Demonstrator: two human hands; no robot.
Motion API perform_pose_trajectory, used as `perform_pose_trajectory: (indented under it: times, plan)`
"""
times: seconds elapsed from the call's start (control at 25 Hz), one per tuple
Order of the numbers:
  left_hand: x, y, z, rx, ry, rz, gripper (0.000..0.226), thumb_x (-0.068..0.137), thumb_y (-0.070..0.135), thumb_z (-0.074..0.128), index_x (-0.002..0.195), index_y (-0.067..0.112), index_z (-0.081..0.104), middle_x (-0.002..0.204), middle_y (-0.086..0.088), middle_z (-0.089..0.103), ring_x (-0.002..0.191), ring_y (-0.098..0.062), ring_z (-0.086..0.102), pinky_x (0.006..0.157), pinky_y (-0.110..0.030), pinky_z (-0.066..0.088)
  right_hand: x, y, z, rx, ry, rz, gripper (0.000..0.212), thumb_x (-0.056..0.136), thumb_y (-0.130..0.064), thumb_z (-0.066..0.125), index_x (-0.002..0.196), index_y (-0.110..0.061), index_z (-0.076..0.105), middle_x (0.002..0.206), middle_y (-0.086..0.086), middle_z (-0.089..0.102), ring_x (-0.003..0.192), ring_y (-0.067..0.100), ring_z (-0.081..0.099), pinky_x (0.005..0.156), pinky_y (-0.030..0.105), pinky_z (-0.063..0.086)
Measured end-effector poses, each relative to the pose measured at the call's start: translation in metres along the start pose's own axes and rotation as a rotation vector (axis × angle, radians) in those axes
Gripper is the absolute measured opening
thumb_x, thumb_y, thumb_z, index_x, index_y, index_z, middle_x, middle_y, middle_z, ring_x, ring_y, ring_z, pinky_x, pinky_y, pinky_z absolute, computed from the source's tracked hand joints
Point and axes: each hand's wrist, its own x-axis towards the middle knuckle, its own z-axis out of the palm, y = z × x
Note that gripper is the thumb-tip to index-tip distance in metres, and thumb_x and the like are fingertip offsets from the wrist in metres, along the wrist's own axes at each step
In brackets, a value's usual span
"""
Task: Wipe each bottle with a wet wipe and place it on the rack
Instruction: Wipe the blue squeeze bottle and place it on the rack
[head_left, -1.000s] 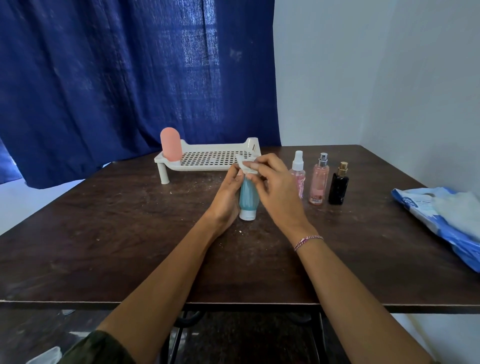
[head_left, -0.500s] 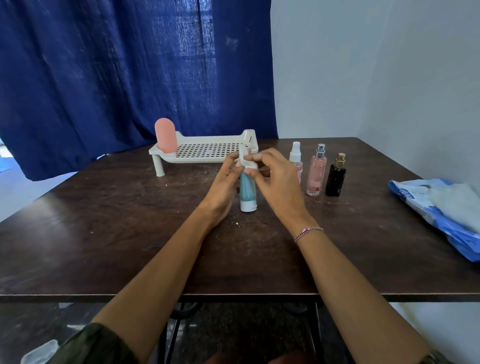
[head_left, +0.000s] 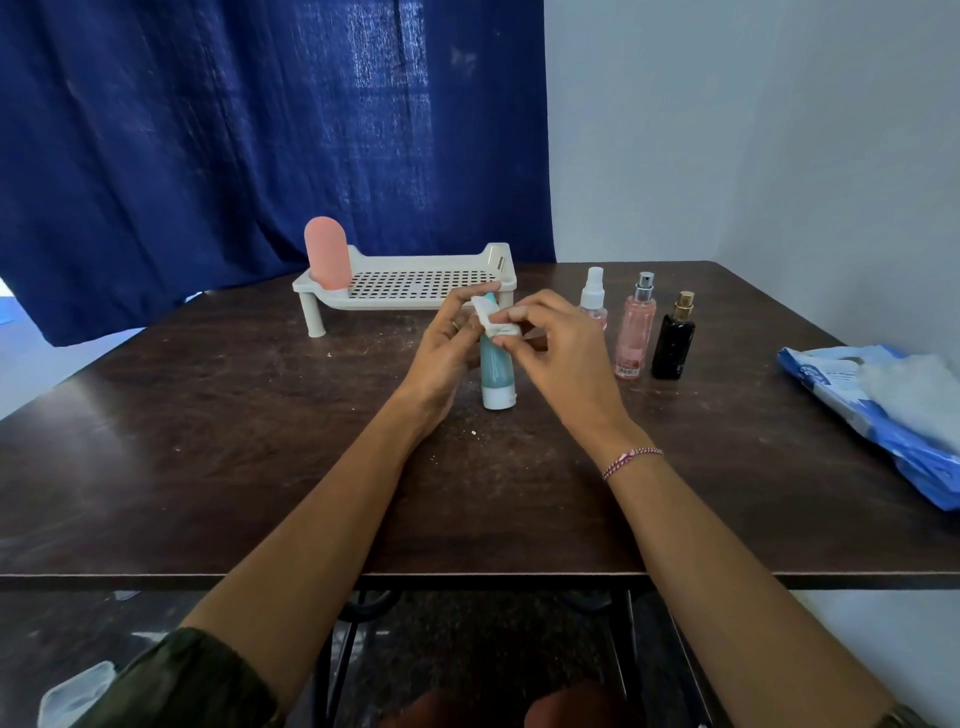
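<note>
both hands raised, fingers seemingly pinched together

No legible text anywhere on the table

The blue wipes packet at the right edge carries white print, too blurred to read; the pink spray bottle has a small label with what looks like a barcode near its base, its characters too small to make out.

The upper part of the teal tube with a white cap is covered by the folded white wet wipe and both hands. To the right of the tube, the blue wipe packet is cut off by the frame edge (its print is unreadable). The label on the pink glass spray bottle is too small to be read.
</note>
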Motion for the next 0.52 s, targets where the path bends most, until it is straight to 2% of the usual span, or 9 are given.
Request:
perform_pose_trajectory:
  times: [0.16, 0.28, 0.32, 0.44, 0.52]
  plan:
    - [-0.003, 0.002, 0.0, 0.064, 0.064, -0.005, 0.024, 0.094, 0.013, 0.053, 0.113, 0.025, 0.059, 0.108, -0.005, 0.063, 0.096, -0.014, 0.062, 0.077, -0.029, 0.052, -0.008, -0.002, -0.006, -0.052, -0.115, -0.008, 0.021, 0.079, -0.01, 0.07, 0.1, -0.007, 0.069, 0.102, 0.004, 0.062, 0.091, 0.008, 0.059, 0.081, 0.017, 0.052]
    - [-0.004, 0.005, 0.0, 0.125, 0.115, 0.001, 0.02, 0.092, 0.02, 0.058, 0.109, 0.028, 0.063, 0.101, -0.01, 0.061, 0.097, -0.015, 0.059, 0.092, -0.038, 0.049, -0.02, -0.003, -0.011, -0.13, -0.229, -0.017, 0.021, 0.079, -0.009, 0.07, 0.1, -0.009, 0.07, 0.097, 0.002, 0.06, 0.084, 0.001, 0.051, 0.077, 0.003, 0.039]
    - [-0.005, 0.007, 0.001, 0.138, 0.12, 0.005, 0.02, 0.091, 0.02, 0.058, 0.11, 0.027, 0.064, 0.099, -0.013, 0.059, 0.096, -0.015, 0.058, 0.093, -0.039, 0.048, -0.023, -0.004, -0.012, -0.145, -0.232, -0.029, 0.02, 0.079, -0.009, 0.07, 0.1, -0.008, 0.069, 0.096, 0.002, 0.059, 0.083, 0.001, 0.05, 0.077, 0.002, 0.038]
    - [-0.006, 0.009, 0.004, 0.134, 0.098, 0.002, 0.024, 0.09, 0.017, 0.06, 0.113, 0.023, 0.064, 0.101, -0.021, 0.057, 0.094, -0.015, 0.059, 0.081, -0.03, 0.052, -0.02, -0.007, -0.01, -0.111, -0.072, -0.06, 0.02, 0.08, -0.007, 0.069, 0.1, -0.003, 0.068, 0.099, 0.006, 0.059, 0.09, 0.01, 0.058, 0.083, 0.015, 0.049]
    - [-0.007, 0.009, 0.004, 0.142, 0.097, 0.004, 0.025, 0.09, 0.017, 0.06, 0.114, 0.023, 0.064, 0.106, -0.024, 0.059, 0.098, -0.018, 0.06, 0.08, -0.029, 0.052, -0.017, -0.008, -0.007, -0.087, -0.012, -0.046, 0.021, 0.079, -0.007, 0.07, 0.1, -0.003, 0.068, 0.1, 0.007, 0.061, 0.092, 0.011, 0.059, 0.083, 0.02, 0.053]
